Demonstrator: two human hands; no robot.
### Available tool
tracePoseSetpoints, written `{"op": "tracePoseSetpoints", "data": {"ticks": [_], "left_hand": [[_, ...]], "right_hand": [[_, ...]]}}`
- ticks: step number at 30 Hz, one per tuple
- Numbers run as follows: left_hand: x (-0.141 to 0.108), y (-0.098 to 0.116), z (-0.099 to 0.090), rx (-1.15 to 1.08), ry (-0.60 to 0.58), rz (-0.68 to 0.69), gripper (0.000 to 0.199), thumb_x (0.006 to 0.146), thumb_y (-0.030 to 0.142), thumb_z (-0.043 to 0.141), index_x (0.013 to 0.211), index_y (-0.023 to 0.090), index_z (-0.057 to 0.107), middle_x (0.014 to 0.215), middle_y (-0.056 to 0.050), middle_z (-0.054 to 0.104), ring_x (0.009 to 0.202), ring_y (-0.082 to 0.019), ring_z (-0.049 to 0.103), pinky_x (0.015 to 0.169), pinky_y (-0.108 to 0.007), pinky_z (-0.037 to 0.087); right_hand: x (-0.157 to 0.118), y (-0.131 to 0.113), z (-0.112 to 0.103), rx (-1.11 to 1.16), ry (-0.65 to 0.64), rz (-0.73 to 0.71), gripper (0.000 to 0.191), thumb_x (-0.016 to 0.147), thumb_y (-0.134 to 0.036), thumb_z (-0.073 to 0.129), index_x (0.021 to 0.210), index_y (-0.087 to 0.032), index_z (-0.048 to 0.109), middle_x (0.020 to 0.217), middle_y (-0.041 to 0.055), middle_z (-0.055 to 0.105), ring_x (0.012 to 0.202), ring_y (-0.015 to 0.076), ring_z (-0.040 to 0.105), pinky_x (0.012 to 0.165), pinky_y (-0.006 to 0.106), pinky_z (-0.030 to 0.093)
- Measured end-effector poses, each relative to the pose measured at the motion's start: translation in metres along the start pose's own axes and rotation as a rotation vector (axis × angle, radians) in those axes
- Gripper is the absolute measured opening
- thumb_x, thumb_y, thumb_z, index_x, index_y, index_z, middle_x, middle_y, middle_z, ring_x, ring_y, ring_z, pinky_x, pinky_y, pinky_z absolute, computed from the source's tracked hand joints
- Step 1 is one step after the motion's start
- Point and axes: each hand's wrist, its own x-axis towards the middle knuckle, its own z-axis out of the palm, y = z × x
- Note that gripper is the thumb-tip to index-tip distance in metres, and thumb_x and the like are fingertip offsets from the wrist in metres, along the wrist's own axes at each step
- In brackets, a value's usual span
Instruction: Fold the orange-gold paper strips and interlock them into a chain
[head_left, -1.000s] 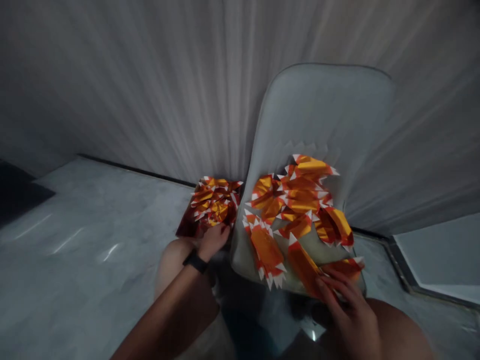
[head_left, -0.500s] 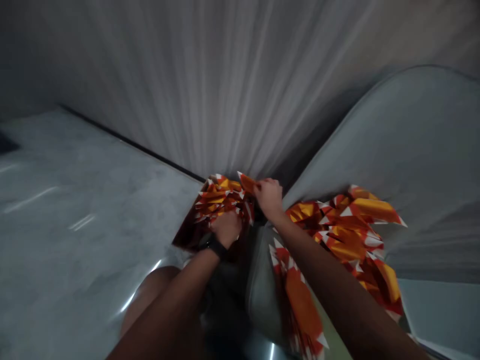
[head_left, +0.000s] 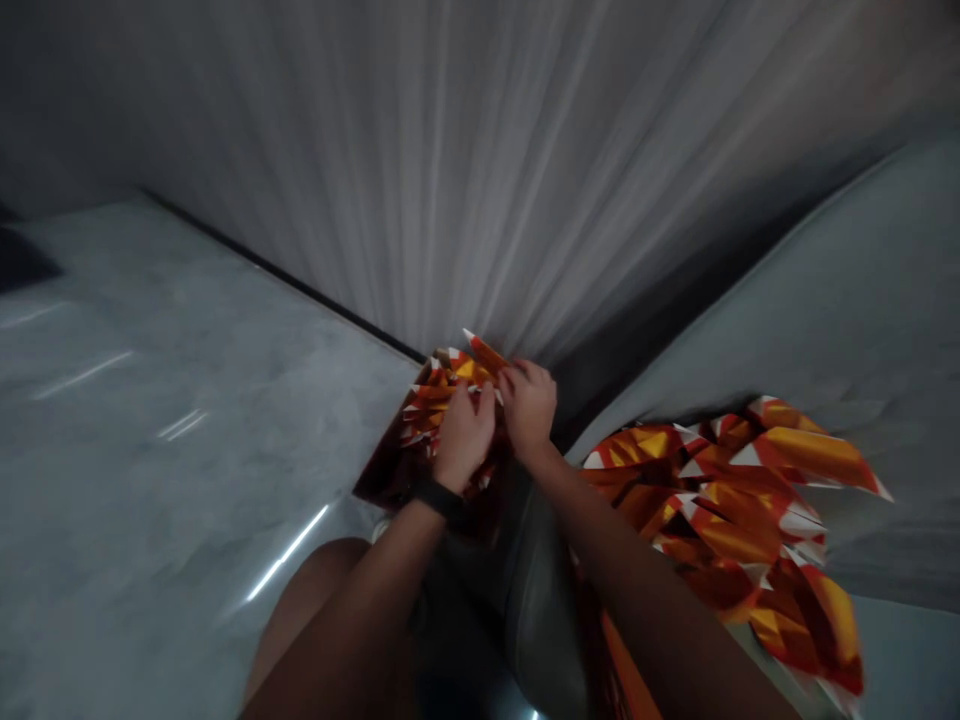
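My right hand [head_left: 531, 405] grips a folded orange paper piece [head_left: 486, 350] with a white pointed tip, held slanting above the box. Close beside it, my left hand [head_left: 466, 435] has its fingers bent upward. Whatever lies between its fingertips is hidden. A dark wristband [head_left: 441, 499] is on the left wrist. Under both hands stands a dark red box [head_left: 386, 474], filled at its far side with shiny folded orange and gold papers [head_left: 426, 398] with white tips.
At right, a heap of similar folded papers [head_left: 735, 520] lies on a grey padded seat [head_left: 862, 330]. More orange paper [head_left: 630, 665] shows under the right forearm. A pleated grey curtain [head_left: 420, 180] hangs in front; a pale glossy floor [head_left: 187, 400] spreads left.
My left hand has come up out of the box toward my right hand, which still holds the folded paper. The view has shifted, and the heap appears farther right and lower.
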Motion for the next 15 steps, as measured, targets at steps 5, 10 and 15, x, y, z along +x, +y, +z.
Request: {"op": "tracePoseSetpoints", "data": {"ticks": [5,10,15], "left_hand": [[-0.024,0.03,0.014,-0.714,-0.165,0.052,0.055,0.092,0.044,0.065,0.138,0.021,0.046,0.128,-0.011,0.066,0.112,-0.02,0.068,0.094,-0.035,0.057],[-0.097,0.042,0.03,-0.689,-0.381,0.047,0.055,0.085,0.038,0.072,0.133,0.018,0.053,0.131,-0.013,0.065,0.113,-0.023,0.067,0.084,-0.031,0.061],[-0.178,0.04,0.049,-0.554,-0.552,0.107,0.062,0.084,0.035,0.069,0.14,0.019,0.048,0.14,-0.014,0.059,0.12,-0.026,0.064,0.089,-0.034,0.06]], "right_hand": [[-0.057,-0.005,-0.09,0.153,0.178,0.001,0.027,0.099,-0.03,0.053,0.109,-0.019,0.077,0.12,0.012,0.071,0.111,0.0245,0.062,0.102,0.04,0.046],[-0.14,-0.006,-0.171,0.281,0.242,0.119,0.027,0.099,-0.027,0.052,0.11,-0.019,0.075,0.109,0.0101,0.075,0.105,0.0226,0.067,0.099,0.04,0.05],[-0.221,0.006,-0.228,0.337,0.257,0.285,0.029,0.095,-0.025,0.055,0.118,-0.02,0.071,0.116,0.0115,0.073,0.108,0.0249,0.067,0.098,0.041,0.051]]}}
